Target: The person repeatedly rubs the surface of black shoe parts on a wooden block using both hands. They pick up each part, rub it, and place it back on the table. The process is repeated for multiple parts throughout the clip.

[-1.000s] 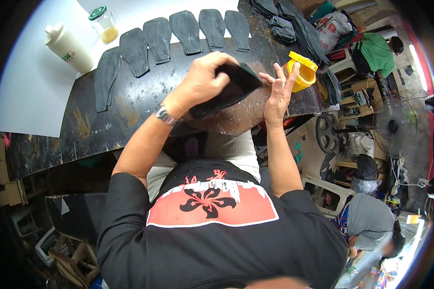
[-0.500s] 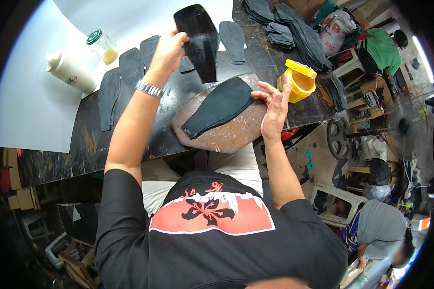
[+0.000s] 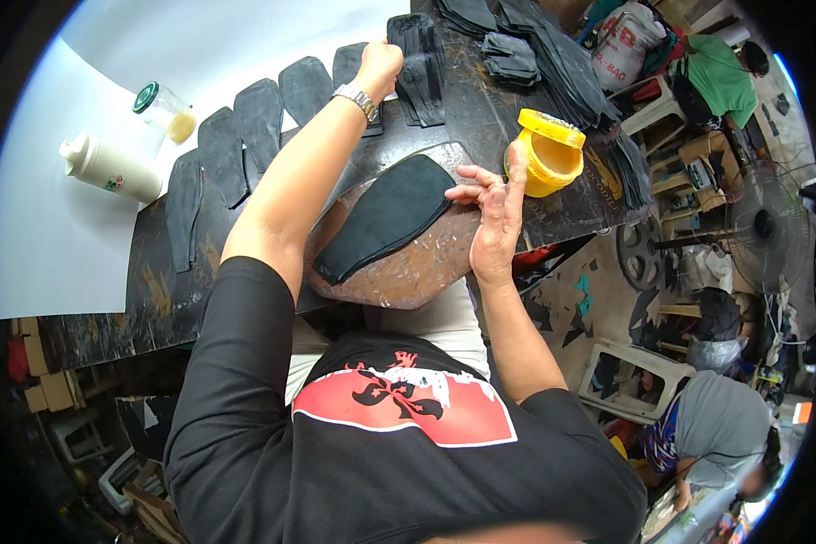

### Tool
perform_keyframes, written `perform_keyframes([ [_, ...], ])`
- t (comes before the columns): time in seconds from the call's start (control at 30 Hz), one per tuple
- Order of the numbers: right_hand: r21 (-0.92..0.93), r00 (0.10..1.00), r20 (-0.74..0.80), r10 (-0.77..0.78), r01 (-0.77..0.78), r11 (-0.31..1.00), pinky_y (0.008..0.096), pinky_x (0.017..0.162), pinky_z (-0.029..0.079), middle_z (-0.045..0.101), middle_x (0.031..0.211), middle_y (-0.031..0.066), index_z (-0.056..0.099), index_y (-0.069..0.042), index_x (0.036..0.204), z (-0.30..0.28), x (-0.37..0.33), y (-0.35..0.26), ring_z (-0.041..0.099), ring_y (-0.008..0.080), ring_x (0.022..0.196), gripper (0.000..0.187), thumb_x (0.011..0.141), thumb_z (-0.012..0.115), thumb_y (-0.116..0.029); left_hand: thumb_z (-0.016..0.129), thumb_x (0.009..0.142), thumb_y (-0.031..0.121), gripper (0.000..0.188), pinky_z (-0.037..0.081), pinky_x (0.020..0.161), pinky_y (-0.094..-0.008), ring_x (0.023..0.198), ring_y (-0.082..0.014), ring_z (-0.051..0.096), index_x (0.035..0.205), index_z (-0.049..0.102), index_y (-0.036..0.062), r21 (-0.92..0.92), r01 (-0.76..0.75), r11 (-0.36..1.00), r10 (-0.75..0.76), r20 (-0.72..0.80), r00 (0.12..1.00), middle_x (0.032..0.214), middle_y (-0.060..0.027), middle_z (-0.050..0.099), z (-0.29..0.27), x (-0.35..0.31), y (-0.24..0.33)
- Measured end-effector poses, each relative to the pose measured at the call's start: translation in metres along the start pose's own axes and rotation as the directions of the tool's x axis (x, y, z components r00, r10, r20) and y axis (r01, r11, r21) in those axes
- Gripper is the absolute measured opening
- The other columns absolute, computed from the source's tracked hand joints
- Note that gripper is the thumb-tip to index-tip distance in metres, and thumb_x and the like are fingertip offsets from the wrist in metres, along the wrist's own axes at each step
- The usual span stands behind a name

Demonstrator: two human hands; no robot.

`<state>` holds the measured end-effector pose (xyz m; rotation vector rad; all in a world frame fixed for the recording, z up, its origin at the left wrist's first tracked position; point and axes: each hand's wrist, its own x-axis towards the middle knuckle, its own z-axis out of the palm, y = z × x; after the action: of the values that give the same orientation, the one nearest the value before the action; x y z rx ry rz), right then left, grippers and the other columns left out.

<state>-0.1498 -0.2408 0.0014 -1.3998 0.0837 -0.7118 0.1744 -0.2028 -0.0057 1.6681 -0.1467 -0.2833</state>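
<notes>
My left hand point(image 3: 381, 69) reaches to the far side of the table, its fingers closed on the left edge of a dark leather-like piece point(image 3: 421, 77). That piece lies over the row of similar cut pieces. Nearer me, another black piece point(image 3: 385, 218) rests flat on a worn brown board point(image 3: 399, 267) that overhangs the table's near edge above my lap. My right hand point(image 3: 497, 218) is open at the board's right side. Its fingers are apart, with the tips beside the right edge of the black piece; whether they touch is unclear.
An open yellow tub point(image 3: 551, 168) with its lid tilted stands right of the board. Several dark pieces point(image 3: 258, 122) lie in a row at the left. A bottle point(image 3: 113, 170) and a green-lidded jar point(image 3: 165, 112) stand beyond. Stacked pieces point(image 3: 562, 68) fill the far right; a fan point(image 3: 762, 222) stands beyond.
My left hand has moved right and away with its dark piece, bringing it from above the board down onto the row. My right hand stays beside the board.
</notes>
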Motion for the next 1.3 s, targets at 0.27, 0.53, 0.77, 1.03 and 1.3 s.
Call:
perform_keyframes([
  [0.27, -0.01, 1.0, 0.001, -0.022, 0.022, 1.0, 0.0266, 0.087, 0.051, 0.064, 0.114, 0.0146, 0.018, -0.012, 0.163, 0.002, 0.001, -0.001, 0.067, 0.0123, 0.089, 0.071, 0.107, 0.049, -0.044, 0.063, 0.09, 0.007, 0.055, 0.032, 0.119, -0.0378, 0.141, -0.0273, 0.044, 0.144, 0.05, 0.006, 0.609, -0.696, 0.38, 0.891, -0.04, 0.452, 0.146, -0.0181, 0.053, -0.008, -0.02, 0.002],
  [0.53, -0.407, 0.951, 0.052, -0.305, 0.299, 0.863, 0.0344, 0.088, 0.047, 0.064, 0.104, 0.0116, 0.077, -0.001, 0.105, -0.016, -0.006, -0.019, 0.059, 0.0231, 0.098, 0.03, 0.1, 0.065, -0.028, 0.076, 0.087, 0.026, 0.063, 0.048, 0.103, -0.0407, 0.115, -0.0278, 0.061, 0.143, 0.053, 0.009, 0.296, -0.761, 0.577, 0.598, 0.482, 0.64, 0.135, -0.0148, 0.059, -0.091, -0.197, 0.031],
  [0.77, -0.992, 0.975, -0.04, -0.219, -0.012, 0.128, 0.0537, 0.11, 0.034, 0.061, 0.133, 0.024, 0.078, -0.015, 0.113, -0.092, 0.045, -0.06, 0.049, 0.0427, 0.129, 0.05, 0.097, 0.058, -0.058, 0.087, 0.072, 0.03, 0.082, 0.045, 0.104, -0.0441, 0.119, -0.0329, 0.058, 0.143, 0.052, 0.0075, 0.488, -0.592, 0.642, 0.414, 0.43, 0.802, 0.133, -0.0156, 0.06, -0.166, -0.318, 0.003],
  [1.03, -0.959, 0.923, -0.282, 0.262, -0.276, -0.06, 0.0504, 0.103, 0.042, 0.071, 0.12, 0.0203, 0.078, -0.017, 0.113, -0.083, 0.094, -0.083, 0.064, 0.0396, 0.116, 0.087, 0.088, 0.034, -0.087, 0.083, 0.078, 0.026, 0.055, 0.043, 0.105, -0.0435, 0.121, -0.0331, 0.057, 0.128, 0.065, 0.0104, 0.557, -0.612, 0.561, 0.536, 0.319, 0.782, 0.126, -0.0135, 0.063, -0.162, -0.335, -0.026],
  [1.3, -0.948, 0.925, -0.317, 0.211, -0.304, -0.092, 0.046, 0.091, 0.051, 0.074, 0.101, 0.0207, 0.079, -0.011, 0.095, -0.081, 0.057, -0.079, 0.069, 0.0406, 0.102, 0.077, 0.093, 0.043, -0.078, 0.081, 0.081, 0.021, 0.033, 0.048, 0.099, -0.0419, 0.115, -0.0313, 0.06, 0.11, 0.073, 0.0082, 0.499, -0.648, 0.576, 0.566, 0.329, 0.756, 0.118, -0.0112, 0.066, -0.164, -0.333, -0.035],
])
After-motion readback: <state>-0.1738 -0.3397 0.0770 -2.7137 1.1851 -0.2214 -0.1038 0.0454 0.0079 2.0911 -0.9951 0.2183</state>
